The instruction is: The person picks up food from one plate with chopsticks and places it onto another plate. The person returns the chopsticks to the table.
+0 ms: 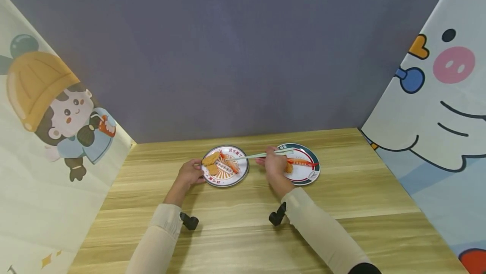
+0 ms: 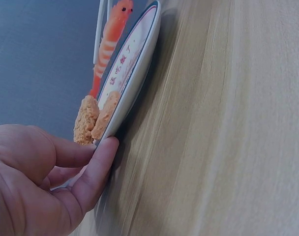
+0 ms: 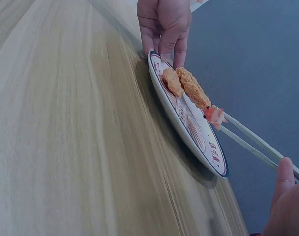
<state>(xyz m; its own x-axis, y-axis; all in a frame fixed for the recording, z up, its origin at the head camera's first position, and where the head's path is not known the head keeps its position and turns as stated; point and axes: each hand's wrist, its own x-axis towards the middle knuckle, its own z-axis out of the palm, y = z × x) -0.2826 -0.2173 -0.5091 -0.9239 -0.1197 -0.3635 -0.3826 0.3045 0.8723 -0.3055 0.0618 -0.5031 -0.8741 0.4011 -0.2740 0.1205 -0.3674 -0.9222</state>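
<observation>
The left hand [image 1: 190, 173] pinches the plate [image 1: 229, 181] at its 9 o'clock rim while the right grips chopsticks [image 1: 254, 156] reaching from 3 o'clock to the shrimp [image 1: 230, 164] at the plate's middle; squeeze evenly and hold the rim steady. Whether the shrimp touches the plate is unclear, and the right hand [image 1: 276, 164] hides the other plate's [image 1: 315, 152] 9 o'clock edge.

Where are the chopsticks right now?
In the head view, the right hand holds the chopsticks, their tips at the shrimp over the left plate.
</observation>
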